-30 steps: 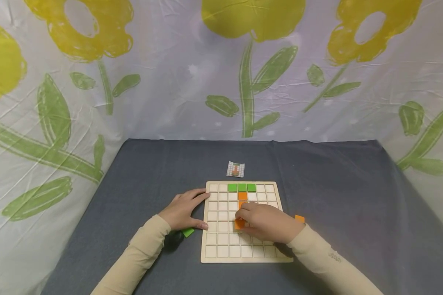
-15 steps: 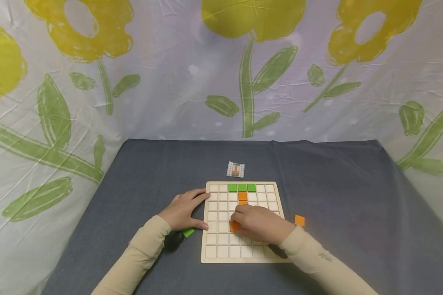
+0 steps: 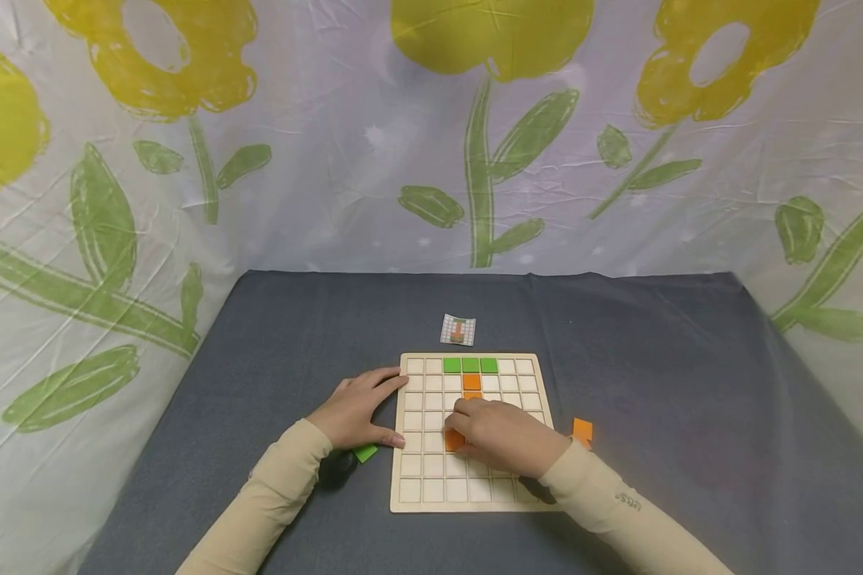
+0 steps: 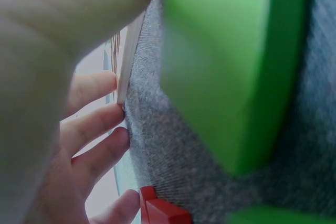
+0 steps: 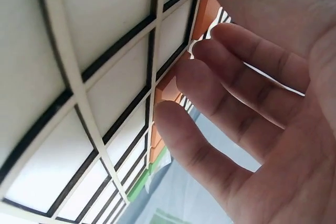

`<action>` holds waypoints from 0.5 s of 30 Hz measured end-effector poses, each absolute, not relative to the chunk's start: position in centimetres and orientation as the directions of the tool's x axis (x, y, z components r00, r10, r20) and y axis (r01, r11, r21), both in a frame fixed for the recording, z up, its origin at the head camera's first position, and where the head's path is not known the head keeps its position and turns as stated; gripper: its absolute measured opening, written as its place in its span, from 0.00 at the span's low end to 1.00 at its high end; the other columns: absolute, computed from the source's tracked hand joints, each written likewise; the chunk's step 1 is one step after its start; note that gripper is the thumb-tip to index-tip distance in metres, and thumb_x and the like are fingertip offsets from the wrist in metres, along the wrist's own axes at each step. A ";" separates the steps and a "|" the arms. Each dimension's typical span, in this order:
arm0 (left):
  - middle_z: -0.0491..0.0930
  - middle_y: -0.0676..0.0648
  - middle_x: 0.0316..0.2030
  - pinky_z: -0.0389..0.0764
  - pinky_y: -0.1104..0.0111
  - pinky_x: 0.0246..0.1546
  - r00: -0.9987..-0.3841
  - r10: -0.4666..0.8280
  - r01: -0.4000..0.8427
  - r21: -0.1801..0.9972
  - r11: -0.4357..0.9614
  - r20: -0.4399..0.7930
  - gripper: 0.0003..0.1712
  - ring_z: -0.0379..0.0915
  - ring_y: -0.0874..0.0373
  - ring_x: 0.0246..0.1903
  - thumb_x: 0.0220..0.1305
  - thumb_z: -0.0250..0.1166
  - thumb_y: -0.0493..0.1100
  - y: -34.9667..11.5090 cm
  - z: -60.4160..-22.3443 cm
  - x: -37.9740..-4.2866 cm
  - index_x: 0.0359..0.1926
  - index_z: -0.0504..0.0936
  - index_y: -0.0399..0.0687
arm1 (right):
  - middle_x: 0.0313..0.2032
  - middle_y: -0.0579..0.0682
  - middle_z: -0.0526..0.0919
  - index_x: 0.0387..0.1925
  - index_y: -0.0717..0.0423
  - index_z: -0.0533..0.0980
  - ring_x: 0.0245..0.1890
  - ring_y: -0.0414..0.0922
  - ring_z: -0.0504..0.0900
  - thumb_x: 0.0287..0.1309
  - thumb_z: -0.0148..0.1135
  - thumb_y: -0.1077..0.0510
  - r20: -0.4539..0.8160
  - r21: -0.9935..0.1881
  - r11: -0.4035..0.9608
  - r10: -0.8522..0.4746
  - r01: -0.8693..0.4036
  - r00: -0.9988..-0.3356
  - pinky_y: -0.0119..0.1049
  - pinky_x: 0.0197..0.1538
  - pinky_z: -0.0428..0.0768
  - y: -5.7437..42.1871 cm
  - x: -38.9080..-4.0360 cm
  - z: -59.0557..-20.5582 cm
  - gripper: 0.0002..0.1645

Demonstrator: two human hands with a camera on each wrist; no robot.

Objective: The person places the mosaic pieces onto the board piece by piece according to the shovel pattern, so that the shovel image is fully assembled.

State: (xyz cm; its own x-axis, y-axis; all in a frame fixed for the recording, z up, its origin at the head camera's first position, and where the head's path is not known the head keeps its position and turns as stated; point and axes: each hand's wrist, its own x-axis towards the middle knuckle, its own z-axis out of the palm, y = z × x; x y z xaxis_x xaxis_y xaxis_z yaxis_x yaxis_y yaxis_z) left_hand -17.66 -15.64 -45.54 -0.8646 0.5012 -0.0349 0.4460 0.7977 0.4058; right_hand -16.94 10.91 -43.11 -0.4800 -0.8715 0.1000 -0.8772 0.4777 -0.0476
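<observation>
A wooden grid board (image 3: 411, 467) lies on the dark cloth. My left hand (image 3: 355, 409) rests at its left edge with fingers spread. Over the board's middle, my right hand (image 3: 511, 435) pinches an orange tile (image 3: 454, 441) between thumb and fingers, down at the grid; whether it sits fully in a square is hidden. In the right wrist view that orange tile (image 5: 206, 14) shows by the thumb. Green tiles (image 3: 471, 365) form a short row at the top, with orange tiles (image 3: 471, 382) in the column below, partly covered by my right hand.
A small printed pattern card (image 3: 458, 329) lies beyond the board. Loose orange tiles (image 3: 582, 429) sit right of it, by the right sleeve. Near my left wrist is a green tile (image 3: 365, 453), and the left wrist view shows a red piece (image 4: 165, 212) beside the fingers.
My right hand has moved slightly left and down across the board with the orange tile, then nearly stopped. The left hand stays in place.
</observation>
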 end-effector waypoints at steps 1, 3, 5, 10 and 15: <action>0.62 0.41 0.68 0.63 0.46 0.59 -0.863 0.504 0.451 0.404 0.796 -0.030 0.55 0.60 0.43 0.66 0.46 0.71 0.67 -15.6 -45.5 -17.7 0.70 0.64 0.47 | 0.32 0.40 0.75 0.38 0.48 0.79 0.30 0.34 0.73 0.53 0.71 0.52 0.101 -0.045 0.477 -0.872 -0.878 -0.479 0.27 0.37 0.77 10.9 -16.9 -43.1 0.12; 0.62 0.42 0.68 0.63 0.46 0.59 -0.863 0.504 0.450 0.407 0.795 -0.031 0.54 0.60 0.43 0.66 0.46 0.71 0.67 -15.6 -45.4 -17.6 0.70 0.64 0.47 | 0.32 0.40 0.75 0.38 0.49 0.79 0.30 0.34 0.73 0.53 0.71 0.52 0.103 -0.039 0.476 -0.872 -0.878 -0.478 0.27 0.36 0.77 10.9 -16.9 -43.1 0.12; 0.62 0.42 0.68 0.63 0.46 0.58 -0.862 0.506 0.452 0.407 0.793 -0.029 0.54 0.60 0.43 0.66 0.46 0.71 0.67 -15.7 -45.4 -17.6 0.70 0.64 0.47 | 0.31 0.40 0.75 0.38 0.49 0.80 0.30 0.35 0.73 0.54 0.71 0.52 0.106 -0.030 0.475 -0.873 -0.879 -0.475 0.27 0.37 0.77 10.9 -16.9 -43.0 0.11; 0.62 0.42 0.68 0.63 0.46 0.59 -0.861 0.508 0.454 0.406 0.793 -0.031 0.54 0.60 0.43 0.66 0.46 0.71 0.66 -15.7 -45.6 -17.6 0.70 0.63 0.47 | 0.31 0.40 0.75 0.38 0.48 0.80 0.29 0.35 0.73 0.54 0.70 0.52 0.109 -0.001 0.478 -0.873 -0.879 -0.475 0.27 0.36 0.77 10.9 -16.8 -43.1 0.11; 0.62 0.42 0.68 0.63 0.46 0.58 -0.862 0.506 0.454 0.404 0.794 -0.026 0.54 0.60 0.43 0.66 0.46 0.71 0.65 -15.6 -45.7 -17.7 0.70 0.64 0.47 | 0.33 0.40 0.76 0.41 0.49 0.79 0.31 0.36 0.75 0.55 0.69 0.52 0.118 -0.038 0.501 -0.857 -0.864 -0.502 0.28 0.38 0.78 11.6 -16.8 -42.6 0.12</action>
